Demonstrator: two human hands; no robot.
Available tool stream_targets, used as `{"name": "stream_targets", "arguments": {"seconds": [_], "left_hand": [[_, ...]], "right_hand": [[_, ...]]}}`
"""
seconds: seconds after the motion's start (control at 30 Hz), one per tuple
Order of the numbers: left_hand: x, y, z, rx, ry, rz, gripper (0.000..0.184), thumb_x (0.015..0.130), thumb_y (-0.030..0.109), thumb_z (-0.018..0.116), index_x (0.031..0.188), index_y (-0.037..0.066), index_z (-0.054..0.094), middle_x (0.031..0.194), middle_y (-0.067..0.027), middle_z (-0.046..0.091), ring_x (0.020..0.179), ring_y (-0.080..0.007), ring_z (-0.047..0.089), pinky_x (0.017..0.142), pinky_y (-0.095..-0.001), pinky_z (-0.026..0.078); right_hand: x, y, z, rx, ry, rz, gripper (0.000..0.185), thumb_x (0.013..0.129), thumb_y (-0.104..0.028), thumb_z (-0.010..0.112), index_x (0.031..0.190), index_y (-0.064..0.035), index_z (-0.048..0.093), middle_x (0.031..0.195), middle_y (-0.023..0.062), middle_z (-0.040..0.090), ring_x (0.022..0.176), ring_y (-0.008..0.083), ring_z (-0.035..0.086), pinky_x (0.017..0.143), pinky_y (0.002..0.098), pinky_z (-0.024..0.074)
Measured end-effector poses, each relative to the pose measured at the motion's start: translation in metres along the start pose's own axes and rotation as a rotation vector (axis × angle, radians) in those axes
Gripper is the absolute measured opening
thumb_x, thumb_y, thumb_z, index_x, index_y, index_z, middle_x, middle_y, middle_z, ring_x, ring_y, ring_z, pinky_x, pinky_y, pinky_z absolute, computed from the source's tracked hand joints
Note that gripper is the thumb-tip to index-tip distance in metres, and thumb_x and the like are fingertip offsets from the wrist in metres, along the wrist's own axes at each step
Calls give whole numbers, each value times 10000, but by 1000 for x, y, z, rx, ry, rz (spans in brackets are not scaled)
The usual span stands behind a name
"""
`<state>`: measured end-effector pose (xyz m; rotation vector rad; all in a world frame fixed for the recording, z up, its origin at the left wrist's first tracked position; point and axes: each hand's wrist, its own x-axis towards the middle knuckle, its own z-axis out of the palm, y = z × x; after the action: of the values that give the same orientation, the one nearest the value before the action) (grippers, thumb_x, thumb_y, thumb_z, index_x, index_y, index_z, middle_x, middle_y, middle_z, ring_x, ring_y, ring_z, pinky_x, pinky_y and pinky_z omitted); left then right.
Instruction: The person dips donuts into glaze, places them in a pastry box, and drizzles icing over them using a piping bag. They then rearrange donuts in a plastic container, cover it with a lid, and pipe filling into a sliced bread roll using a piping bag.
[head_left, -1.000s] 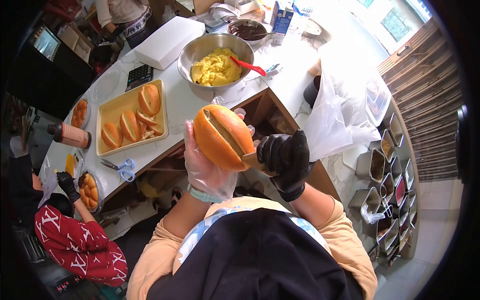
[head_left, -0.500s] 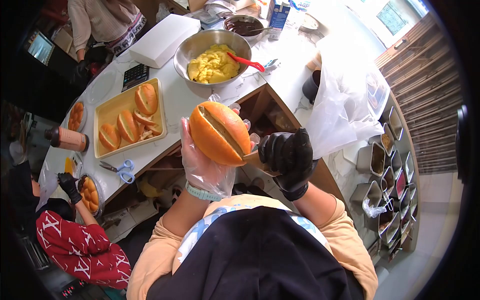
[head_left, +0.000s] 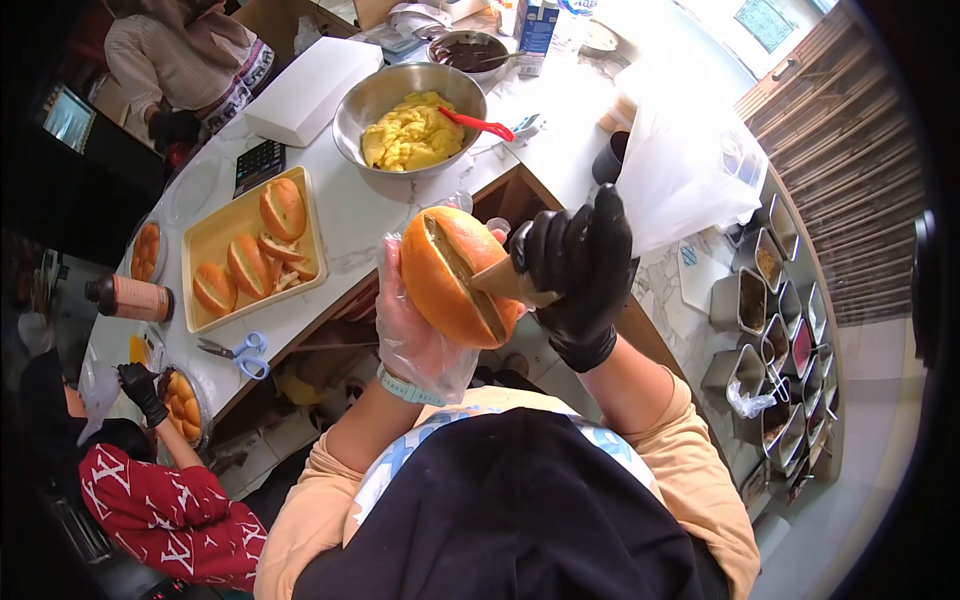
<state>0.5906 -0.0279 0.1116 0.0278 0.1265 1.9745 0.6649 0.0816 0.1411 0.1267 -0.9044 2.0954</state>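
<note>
A split bun (head_left: 448, 280) rests in my left hand (head_left: 408, 330), which wears a clear plastic glove and has its fingers round the bun's far side. My right hand (head_left: 575, 270), in a black glove, is closed on a brown piping bag (head_left: 515, 280). The bag's tip points left and sits at the slit in the bun's top. Some pale brown filling shows inside the slit. Beyond the bun stands a steel bowl (head_left: 345, 125) of yellow filling with a red spatula (head_left: 475, 122) in it.
Split buns lie in a cream tray (head_left: 193, 318) at left, near blue scissors (head_left: 245, 350) and a brown bottle (head_left: 130, 298). A plastic bag (head_left: 680, 160) and metal containers (head_left: 752, 298) are on the right. One co-worker (head_left: 165, 490) is at lower left, another (head_left: 185, 60) at upper left.
My right hand has risen and the piping bag's tip has moved from the bun's near end to the middle of the slit. The bun has turned slightly, and the view has shifted a little.
</note>
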Motion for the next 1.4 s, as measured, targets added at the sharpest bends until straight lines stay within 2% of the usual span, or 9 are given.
{"name": "stream_targets", "arguments": {"seconds": [0.27,0.47,0.67,0.77,1.07,1.17,1.27,1.33,1.4], "left_hand": [[2,4,-6,59,9,-23,599,880,556,322,1304,133,326,1308,-190,332,1139,-336,445,915,-510,407],[3,1,-6,109,-11,-59,598,875,550,336,1302,132,329,1297,-179,343,1139,-317,445,905,-489,418],[5,1,-3,55,-17,-81,589,873,554,338,1286,134,354,1262,-170,381,1116,-320,460,892,-507,418],[7,3,-5,22,36,-50,591,870,559,346,1277,132,363,1256,-170,386,1095,-340,466,879,-513,426],[7,6,-6,6,-38,-101,570,871,544,364,1238,108,388,1235,-172,389,1067,-369,470,892,-504,429],[7,5,-6,4,-41,-104,571,872,538,362,1246,106,378,1238,-173,387,1079,-364,466,894,-512,424],[7,1,-4,3,-1,-88,574,874,533,355,1260,108,365,1250,-175,383,1099,-343,463,904,-517,413],[8,-3,-3,38,75,-50,579,876,531,349,1270,107,356,1261,-175,380,1112,-324,462,915,-510,406],[3,-1,-3,61,-39,-100,587,880,529,334,1284,104,343,1257,-179,389,1120,-307,463,926,-489,403]], "right_hand": [[-9,-10,6,16,104,222,402,928,-266,384,556,-122,332,420,9,284,360,125,310,447,285,355],[-2,-1,0,101,37,114,387,932,-251,372,570,-122,338,424,6,280,364,120,312,449,284,354],[-5,-6,7,109,67,164,382,929,-244,373,569,-122,342,423,6,284,363,123,312,450,282,352],[-14,-15,10,-41,97,248,480,947,-290,258,487,-153,279,385,-8,254,349,129,272,430,285,348],[-20,-18,8,-49,31,189,486,952,-304,220,501,-140,301,418,3,290,385,144,309,448,295,354],[-19,-13,3,-56,7,215,478,952,-301,225,507,-141,296,424,2,293,394,141,314,456,296,354],[-16,-11,6,4,107,172,415,921,-247,375,526,-122,346,426,19,328,378,136,331,472,286,361],[-11,-9,4,20,57,132,415,922,-244,376,527,-121,337,424,17,319,379,131,329,470,280,355],[-6,-8,3,36,31,116,416,922,-242,378,526,-121,329,421,16,310,378,127,325,467,276,348]]}}
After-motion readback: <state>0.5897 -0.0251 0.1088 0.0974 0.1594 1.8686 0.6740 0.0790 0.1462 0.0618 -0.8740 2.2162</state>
